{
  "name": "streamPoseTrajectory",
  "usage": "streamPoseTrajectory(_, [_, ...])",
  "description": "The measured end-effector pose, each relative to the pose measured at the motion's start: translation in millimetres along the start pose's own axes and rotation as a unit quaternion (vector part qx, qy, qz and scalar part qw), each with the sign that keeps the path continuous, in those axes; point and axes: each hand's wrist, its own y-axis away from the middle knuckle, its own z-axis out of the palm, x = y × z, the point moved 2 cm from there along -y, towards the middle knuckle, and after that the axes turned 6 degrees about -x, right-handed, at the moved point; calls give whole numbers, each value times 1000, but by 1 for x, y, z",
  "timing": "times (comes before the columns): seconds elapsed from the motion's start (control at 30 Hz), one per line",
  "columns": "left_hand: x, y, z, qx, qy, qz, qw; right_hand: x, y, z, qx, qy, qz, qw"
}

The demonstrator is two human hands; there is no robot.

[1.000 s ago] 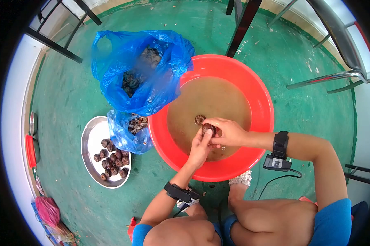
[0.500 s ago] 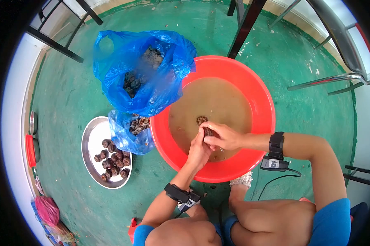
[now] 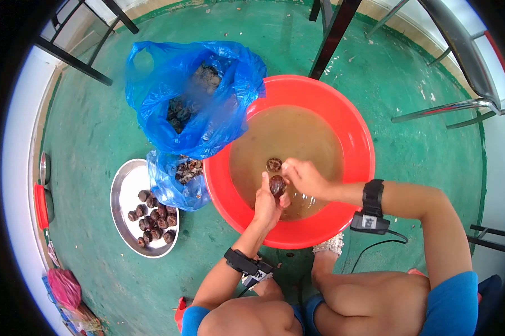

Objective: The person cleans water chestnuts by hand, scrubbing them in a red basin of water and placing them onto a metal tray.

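Note:
My left hand (image 3: 269, 206) is closed around a shiny dark-brown water chestnut (image 3: 277, 186) above the muddy water of the red basin (image 3: 357, 162). Just to the right of it, my right hand (image 3: 308, 179) is raised with its fingers curled in a pinch near the chestnut's top. Whether anything small sits between those fingertips cannot be made out. Another water chestnut (image 3: 273, 164), brown and ringed, shows at the water's surface a little beyond my left thumb.
Left of the basin, a steel tray (image 3: 130, 235) holds several water chestnuts. A small blue bag (image 3: 179, 193) contains brown and pale scraps; a larger blue bag (image 3: 146, 106) with dark muddy lumps overlaps the basin's rim. A table leg (image 3: 333, 42) and a chair (image 3: 459, 56) stand beyond.
My right hand has lifted off the chestnut, upward and slightly right. More of the chestnut's glossy side now shows in my left hand, which stays almost in place.

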Motion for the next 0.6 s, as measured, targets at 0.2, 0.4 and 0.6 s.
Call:
streamPoseTrajectory(0.2, [-5, -1, -8, 146, 5, -33, 989, 123, -17, -46, -104, 322, 296, 893])
streamPoseTrajectory(0.4, [-20, -9, -25, 147, 86, -119, 978, 9, -5, -6, -265, -305, 345, 847])
streamPoseTrajectory(0.6, [-13, -7, -10, 72, 60, -95, 991, -17, 8, -2, -151, 240, 10, 959])
